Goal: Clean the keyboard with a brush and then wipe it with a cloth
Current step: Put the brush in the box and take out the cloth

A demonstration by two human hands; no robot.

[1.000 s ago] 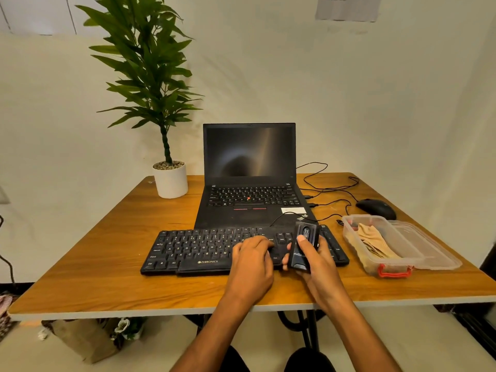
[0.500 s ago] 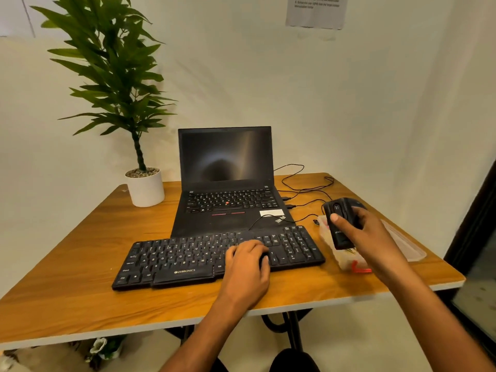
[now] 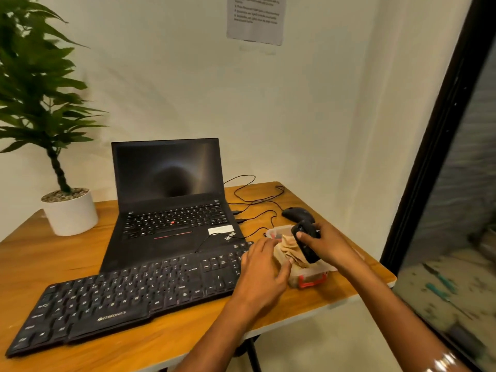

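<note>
The right hand (image 3: 328, 244) has its grip closed round a small black plastic brush (image 3: 306, 241) over the clear plastic box with red latch (image 3: 308, 277). The left hand (image 3: 264, 267), beside it, looks to pinch the one beige cloth (image 3: 288, 249) in that box. Best to drop the brush in and lift the cloth clear before wiping. One black keyboard (image 3: 128, 296) lies left of the box on the wooden table (image 3: 188, 336).

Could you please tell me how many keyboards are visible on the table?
2: the external keyboard lies along the front edge, and the laptop behind it has its own built-in one.
</note>
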